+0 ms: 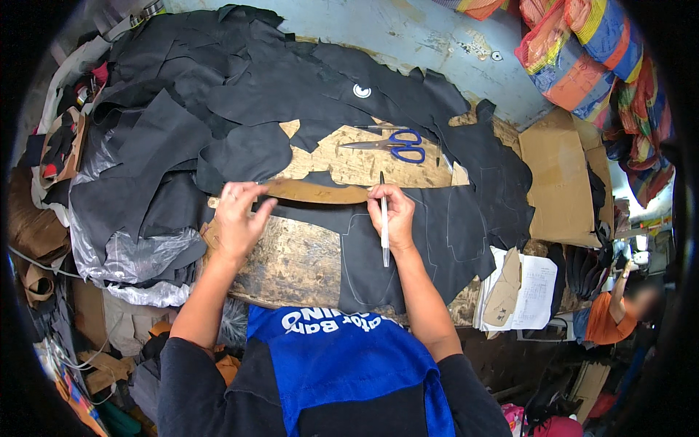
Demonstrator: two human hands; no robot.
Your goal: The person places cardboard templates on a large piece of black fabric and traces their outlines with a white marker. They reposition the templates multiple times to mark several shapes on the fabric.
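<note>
In front of me a long, narrow, curved brown pattern piece (317, 192) lies over black leather (466, 211). My right hand (393, 216) is closed around a white pen (385, 240) with a dark tip pointing away from me, and its fingers are at the pattern piece's right end. At the other end is my left hand (242, 218), thumb and fingers apart, fingertips beside or touching the piece. Pale outlines are drawn on the leather to the right. Beyond the pattern piece, blue-handled scissors (397, 146) rest on the worn wooden board (291, 262).
Black leather hides (175, 65) are heaped at the left and back. A cardboard box (561, 182) stands at the right. Papers (535, 288) with a card pattern (504, 291) lie at the board's right edge. Farther right is a person in orange (610, 319).
</note>
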